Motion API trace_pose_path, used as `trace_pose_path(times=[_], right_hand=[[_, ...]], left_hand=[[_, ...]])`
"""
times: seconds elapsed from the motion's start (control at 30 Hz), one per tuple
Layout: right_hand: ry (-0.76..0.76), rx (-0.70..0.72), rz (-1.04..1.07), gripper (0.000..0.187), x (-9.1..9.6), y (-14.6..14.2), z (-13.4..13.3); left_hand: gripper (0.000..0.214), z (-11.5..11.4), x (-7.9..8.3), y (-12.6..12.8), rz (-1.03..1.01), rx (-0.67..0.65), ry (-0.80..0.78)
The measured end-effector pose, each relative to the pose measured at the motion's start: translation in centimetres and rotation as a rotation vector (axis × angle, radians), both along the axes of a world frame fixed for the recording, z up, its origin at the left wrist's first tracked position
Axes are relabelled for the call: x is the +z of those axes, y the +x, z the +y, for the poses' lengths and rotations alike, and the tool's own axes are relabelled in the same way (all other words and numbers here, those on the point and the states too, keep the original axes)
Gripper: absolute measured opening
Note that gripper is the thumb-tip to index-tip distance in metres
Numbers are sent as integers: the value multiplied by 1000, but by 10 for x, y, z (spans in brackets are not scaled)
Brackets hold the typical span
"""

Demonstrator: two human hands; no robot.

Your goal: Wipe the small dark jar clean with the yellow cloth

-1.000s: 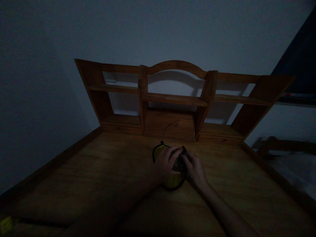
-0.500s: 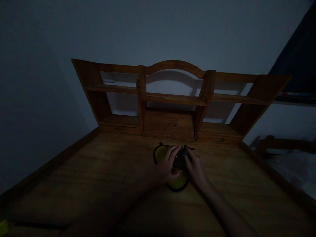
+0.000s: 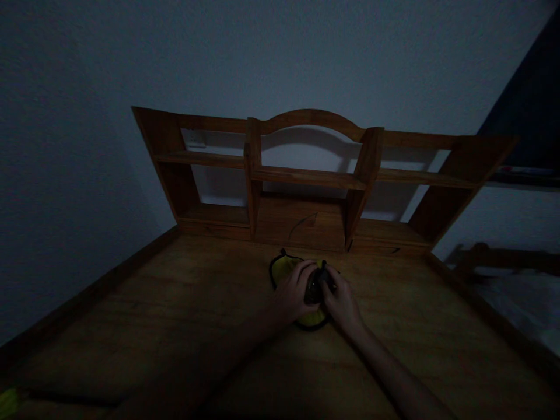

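Both hands meet over a yellow cloth-like piece with black edging point(image 3: 282, 267), which lies on the wooden desk point(image 3: 210, 303). A small dark object with glinting spots point(image 3: 313, 290) is between them; the dim light hides its kind. My left hand point(image 3: 289, 297) is curled around its left side, thumb below and fingers above. On the other side, my right hand point(image 3: 343, 298) is closed, its fingertips pressed against dark material by the object. A bit of yellow and black edging shows at those fingertips. I cannot tell whether the right fingers grip the edging or the object.
A wooden shelf unit point(image 3: 306, 175) with several compartments stands at the back of the desk, against the wall. Raised wooden rims run along the desk's left and right sides. Something yellow point(image 3: 9, 401) lies at the near left corner beside a dark strip.
My right hand has shifted slightly left, closer to my left hand. The yellow piece's right and lower edge has drawn in, and yellow now shows above the dark object.
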State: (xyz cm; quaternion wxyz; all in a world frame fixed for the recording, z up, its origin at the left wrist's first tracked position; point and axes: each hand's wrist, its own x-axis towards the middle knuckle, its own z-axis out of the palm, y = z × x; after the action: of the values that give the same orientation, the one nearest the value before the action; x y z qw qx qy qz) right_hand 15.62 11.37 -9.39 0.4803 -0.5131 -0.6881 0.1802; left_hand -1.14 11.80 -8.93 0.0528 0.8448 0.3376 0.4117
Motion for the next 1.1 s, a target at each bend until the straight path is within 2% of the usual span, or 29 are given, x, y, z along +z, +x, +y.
trace_pose_path(times=[0.07, 0.2, 0.27, 0.3, 0.37, 0.47, 0.57, 0.7, 0.9, 1.1], right_hand=[[-74, 62, 176, 42, 1, 0, 2], [-407, 289, 706, 54, 6, -2, 5], [-506, 387, 839, 55, 8, -3, 5], [-516, 407, 850, 55, 7, -3, 6], [-476, 355, 794, 54, 4, -1, 8], [-370, 254, 557, 56, -4, 3, 12], [-254, 250, 321, 58, -9, 7, 14], [-156, 186, 181, 50, -6, 6, 9], [-138, 108, 305, 37, -1, 1, 7], [-240, 165, 470, 38, 0, -1, 10]], left_hand=[[85, 2, 0, 0, -39, -12, 9], [84, 6, -1, 0, -182, 22, 13], [83, 6, -2, 0, -227, 32, 21], [82, 6, -3, 1, -228, 29, 22], [83, 4, -3, 2, -189, 17, 0], [86, -1, 0, 3, -99, -14, -74], [83, -7, 5, 3, -34, -81, -101], [82, -11, 12, 0, 8, -126, -75], [82, -10, 13, 0, 26, -75, -79], [79, -8, 10, 1, -15, -17, -79]])
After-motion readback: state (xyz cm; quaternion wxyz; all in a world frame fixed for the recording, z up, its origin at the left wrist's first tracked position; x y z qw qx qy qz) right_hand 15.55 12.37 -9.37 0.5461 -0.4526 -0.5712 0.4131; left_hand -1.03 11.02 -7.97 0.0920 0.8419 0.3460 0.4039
